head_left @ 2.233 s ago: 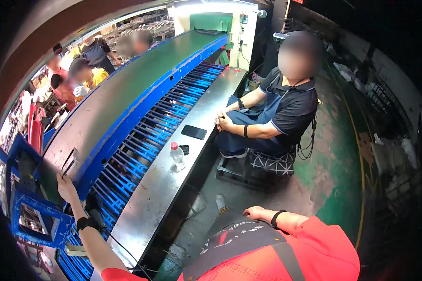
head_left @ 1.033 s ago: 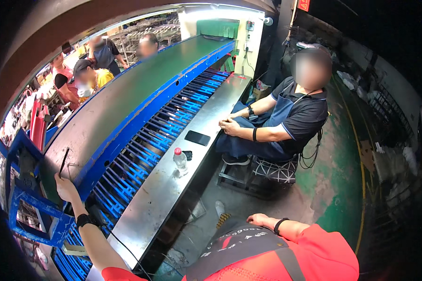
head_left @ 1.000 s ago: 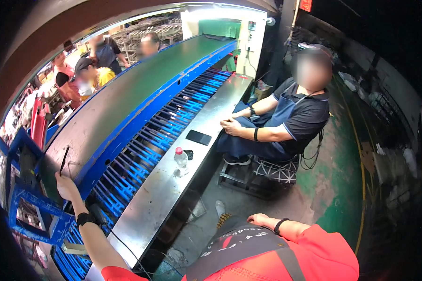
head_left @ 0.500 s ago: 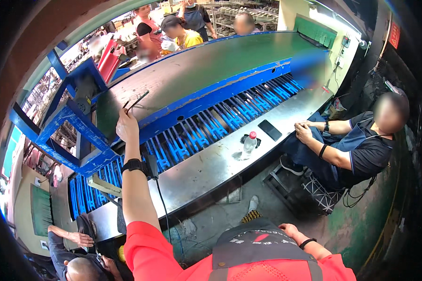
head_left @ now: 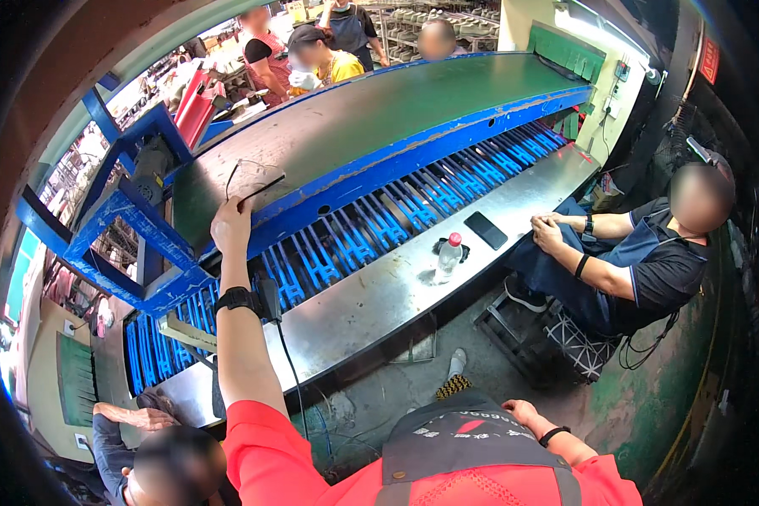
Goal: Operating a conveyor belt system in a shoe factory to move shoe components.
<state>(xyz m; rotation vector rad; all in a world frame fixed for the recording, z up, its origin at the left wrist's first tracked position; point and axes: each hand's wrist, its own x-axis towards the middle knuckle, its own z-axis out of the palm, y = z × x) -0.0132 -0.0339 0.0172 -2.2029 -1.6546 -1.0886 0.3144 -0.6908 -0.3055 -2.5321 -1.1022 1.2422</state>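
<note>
My left hand (head_left: 230,224) reaches out over the green conveyor belt (head_left: 346,114), its fingers closed on a pair of thin-framed eyeglasses (head_left: 263,187). One dark temple points to the right, and a faint wire outline shows above it. Around my left wrist is a black watch (head_left: 238,298). My right hand (head_left: 523,412) is low by my side, against the edge of my dark apron (head_left: 455,438). Most of its fingers are hidden, so whether it grips anything is unclear.
Blue roller slats (head_left: 379,228) run below the belt beside a metal ledge (head_left: 346,320). On the ledge are a red-capped bottle (head_left: 448,257) and a phone (head_left: 486,229). A seated person (head_left: 632,261) is at right, another (head_left: 118,447) at lower left. A blue frame (head_left: 135,228) stands left.
My left hand has turned the eyeglasses, so the dark temple lies flatter and further right. The person at lower left has leaned, head further up and right. My right hand has not visibly moved.
</note>
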